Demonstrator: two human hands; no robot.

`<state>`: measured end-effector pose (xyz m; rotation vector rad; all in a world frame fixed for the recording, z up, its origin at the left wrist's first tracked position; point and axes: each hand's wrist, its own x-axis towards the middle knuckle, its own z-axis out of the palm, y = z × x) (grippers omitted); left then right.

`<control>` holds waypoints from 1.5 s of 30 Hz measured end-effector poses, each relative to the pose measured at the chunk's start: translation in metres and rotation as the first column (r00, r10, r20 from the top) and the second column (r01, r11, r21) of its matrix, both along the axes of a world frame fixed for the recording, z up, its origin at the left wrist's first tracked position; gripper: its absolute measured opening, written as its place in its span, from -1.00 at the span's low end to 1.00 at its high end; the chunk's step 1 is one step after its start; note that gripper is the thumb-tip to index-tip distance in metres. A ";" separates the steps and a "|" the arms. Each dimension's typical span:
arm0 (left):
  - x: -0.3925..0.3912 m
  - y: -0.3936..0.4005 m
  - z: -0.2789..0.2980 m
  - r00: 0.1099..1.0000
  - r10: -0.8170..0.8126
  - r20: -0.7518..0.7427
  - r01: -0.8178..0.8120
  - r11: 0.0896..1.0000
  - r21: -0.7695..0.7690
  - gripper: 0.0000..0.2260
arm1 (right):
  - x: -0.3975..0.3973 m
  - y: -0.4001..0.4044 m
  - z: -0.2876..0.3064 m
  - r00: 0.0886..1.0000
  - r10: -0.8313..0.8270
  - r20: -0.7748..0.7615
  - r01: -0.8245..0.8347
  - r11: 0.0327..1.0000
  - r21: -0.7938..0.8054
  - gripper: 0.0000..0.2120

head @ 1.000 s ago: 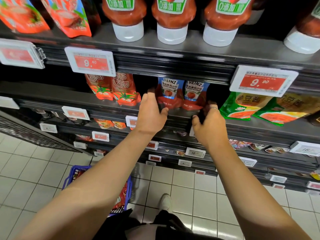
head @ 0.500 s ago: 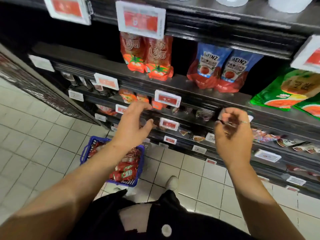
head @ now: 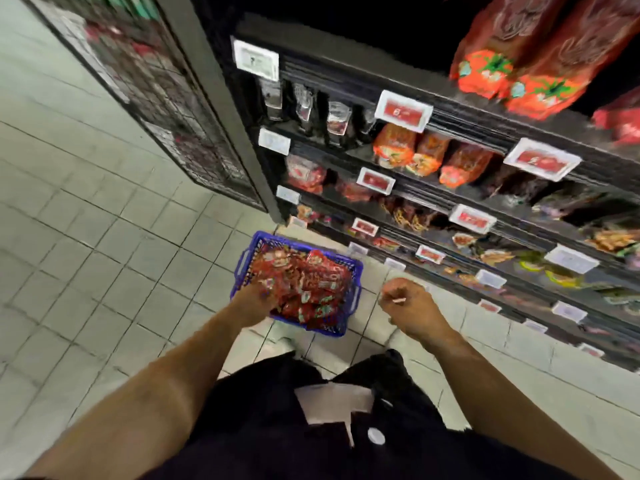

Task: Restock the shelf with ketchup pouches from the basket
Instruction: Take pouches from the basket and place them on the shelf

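Note:
A blue plastic basket [head: 348, 328] stands on the tiled floor below me, filled with several red ketchup pouches [head: 311, 282]. My left hand [head: 254, 301] reaches down into the basket's near left corner, fingers among the pouches; motion blur hides whether it grips one. My right hand [head: 407, 304] hangs to the right of the basket, above the floor, fingers curled and holding nothing I can make out. Red pouches with tomato pictures [head: 519, 77] stand on the dark shelf [head: 450, 109] at upper right.
Lower shelf rows [head: 485, 237] carry more sauce packs and several red and white price tags [head: 403, 110]. A black wire-mesh rack [head: 166, 109] stands at the left. Pale floor tiles [head: 86, 254] spread to the left. My dark clothing fills the bottom of the view.
My view has swung down from the shelf to the floor. Both hands have left the shelf and dropped; the left one has gone into the basket, the right one beside it.

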<state>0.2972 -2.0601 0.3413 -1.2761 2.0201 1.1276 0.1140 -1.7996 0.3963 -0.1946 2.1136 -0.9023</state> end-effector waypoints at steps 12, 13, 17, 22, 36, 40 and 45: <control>0.045 -0.053 -0.035 0.969 0.121 0.216 -0.133 0.990 0.042 -0.81 | 0.028 -0.064 -0.080 0.965 -0.119 0.233 0.076 0.979 0.188 -0.91; 0.046 -0.053 -0.039 0.965 0.112 0.235 -0.126 0.991 0.047 -0.83 | 0.026 -0.068 -0.088 0.963 -0.114 0.243 0.063 0.976 0.210 -0.93; 0.038 -0.059 -0.055 0.958 0.089 0.273 -0.115 0.990 0.080 -0.87 | 0.016 -0.088 -0.114 0.962 -0.078 0.263 0.004 0.962 0.272 -0.96; 0.020 -0.087 -0.092 0.969 -0.067 0.240 0.038 0.992 0.123 -0.80 | 0.003 -0.129 -0.142 0.971 0.173 0.162 -0.224 0.896 0.384 -0.86; -0.013 -0.234 -0.198 0.968 -0.250 0.024 0.243 0.955 0.171 -0.29 | 0.056 -0.240 -0.270 0.755 -0.565 0.333 0.354 0.778 0.519 -0.73; -0.024 -0.248 -0.244 0.913 -0.401 0.071 0.392 0.912 0.119 -0.27 | 0.060 -0.250 -0.317 0.561 -0.689 0.459 0.477 0.722 0.501 -0.47; -0.047 -0.251 -0.334 0.849 -0.514 0.120 0.505 0.858 0.098 -0.12 | 0.048 -0.247 -0.392 0.453 -0.766 0.457 0.586 0.642 0.494 -0.55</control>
